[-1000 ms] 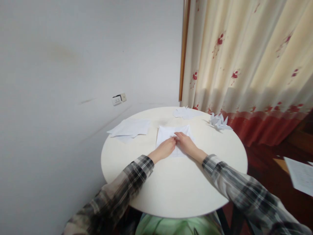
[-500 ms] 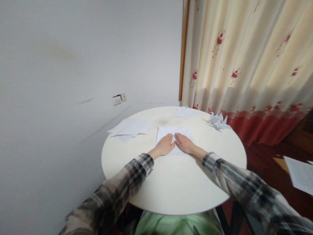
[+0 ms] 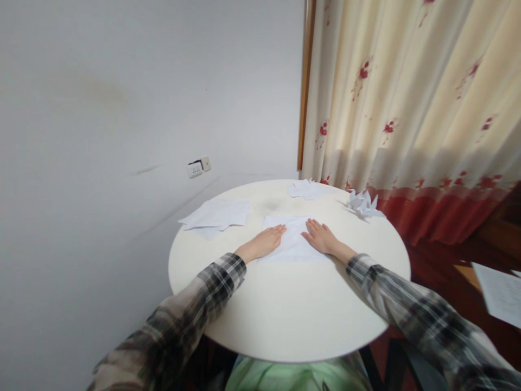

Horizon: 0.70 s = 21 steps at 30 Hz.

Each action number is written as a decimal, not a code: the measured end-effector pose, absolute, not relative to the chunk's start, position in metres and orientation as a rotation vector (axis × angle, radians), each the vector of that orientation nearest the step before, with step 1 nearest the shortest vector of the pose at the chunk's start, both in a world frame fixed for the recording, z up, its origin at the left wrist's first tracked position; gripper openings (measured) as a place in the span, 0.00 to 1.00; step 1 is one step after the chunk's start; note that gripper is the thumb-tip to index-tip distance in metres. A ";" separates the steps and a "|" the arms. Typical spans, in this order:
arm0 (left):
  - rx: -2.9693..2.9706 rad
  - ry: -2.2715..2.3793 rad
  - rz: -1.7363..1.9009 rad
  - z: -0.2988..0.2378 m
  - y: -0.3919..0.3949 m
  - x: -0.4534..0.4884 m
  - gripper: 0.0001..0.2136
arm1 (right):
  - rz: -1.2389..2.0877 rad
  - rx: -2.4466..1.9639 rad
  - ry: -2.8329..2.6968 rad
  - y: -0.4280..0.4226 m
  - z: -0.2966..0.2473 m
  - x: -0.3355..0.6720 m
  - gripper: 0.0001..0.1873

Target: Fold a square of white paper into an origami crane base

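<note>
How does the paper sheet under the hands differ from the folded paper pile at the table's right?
The sheet lies nearly flat; the folded pile sticks up in points. The left hand and right hand rest on the sheet; neither touches the folded pile. Both are white and lie on the table.

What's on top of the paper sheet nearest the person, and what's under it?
The left hand and right hand lie on the white paper sheet. It rests on the round white table; the tabletop directly beneath is covered and cannot be seen.
</note>
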<state>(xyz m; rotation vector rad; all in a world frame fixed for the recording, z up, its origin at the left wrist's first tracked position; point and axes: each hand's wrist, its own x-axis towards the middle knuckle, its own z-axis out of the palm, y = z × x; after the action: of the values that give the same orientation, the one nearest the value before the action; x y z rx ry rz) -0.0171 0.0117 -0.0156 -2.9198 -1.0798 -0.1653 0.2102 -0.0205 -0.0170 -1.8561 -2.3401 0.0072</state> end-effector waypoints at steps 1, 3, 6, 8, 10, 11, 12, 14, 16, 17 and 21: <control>-2.953 -1.031 -0.168 -0.015 0.012 -0.016 0.22 | 0.011 -1.858 -2.341 -0.021 -0.017 0.210 0.34; -2.959 -1.085 -0.181 -0.016 0.015 -0.014 0.23 | 0.020 -1.858 -2.345 -0.023 -0.017 0.209 0.34; -2.878 -1.325 -0.197 -0.018 0.020 -0.013 0.25 | 0.030 -1.857 -2.348 -0.025 -0.017 0.207 0.34; -2.813 -1.448 -0.200 -0.018 0.025 -0.015 0.28 | 0.030 -1.856 -2.347 -0.026 -0.018 0.206 0.34; -2.766 -1.515 -0.201 -0.019 0.030 -0.020 0.29 | 0.024 -1.854 -2.344 -0.026 -0.019 0.205 0.34; -2.746 -1.540 -0.200 -0.019 0.032 -0.023 0.29 | 0.022 -1.855 -2.342 -0.027 -0.020 0.205 0.34; -2.727 -1.559 -0.199 -0.019 0.035 -0.026 0.29 | 0.020 -1.855 -2.342 -0.027 -0.020 0.205 0.34; -2.688 -1.595 -0.204 -0.020 0.039 -0.031 0.29 | 0.023 -1.853 -2.348 -0.027 -0.021 0.204 0.34; -2.651 -1.641 -0.206 -0.021 0.042 -0.035 0.30 | 0.026 -1.850 -2.354 -0.028 -0.021 0.203 0.34; -2.633 -1.670 -0.205 -0.021 0.044 -0.036 0.31 | 0.024 -1.848 -2.355 -0.029 -0.021 0.203 0.34; -2.584 -1.764 -0.190 -0.022 0.044 -0.035 0.32 | 0.025 -1.853 -2.341 -0.029 -0.020 0.202 0.33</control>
<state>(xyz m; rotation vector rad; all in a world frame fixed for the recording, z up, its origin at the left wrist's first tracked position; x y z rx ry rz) -0.0355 0.0438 -0.0223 -2.5842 -1.7642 -0.1898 0.2023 -0.0294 -0.0200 -1.8528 -2.3408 0.0250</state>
